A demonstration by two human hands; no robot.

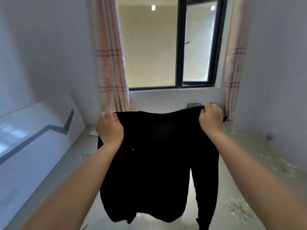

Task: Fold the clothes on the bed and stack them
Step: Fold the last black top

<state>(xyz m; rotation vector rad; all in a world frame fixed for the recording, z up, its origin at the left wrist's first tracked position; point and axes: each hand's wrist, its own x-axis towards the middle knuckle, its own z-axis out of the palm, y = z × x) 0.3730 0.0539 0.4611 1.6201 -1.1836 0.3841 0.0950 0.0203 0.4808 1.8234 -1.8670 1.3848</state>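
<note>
A black long-sleeved sweater hangs spread out in the air above the bed. My left hand grips its upper left corner at the shoulder. My right hand grips the upper right corner, a little higher. One sleeve dangles down on the right side, past the body of the sweater. The lower hem hangs just above the flowered bedsheet.
A white headboard with a dark zigzag line stands at the left. Grey clothes lie at the far end of the bed under the window. A pink item lies near the left curtain.
</note>
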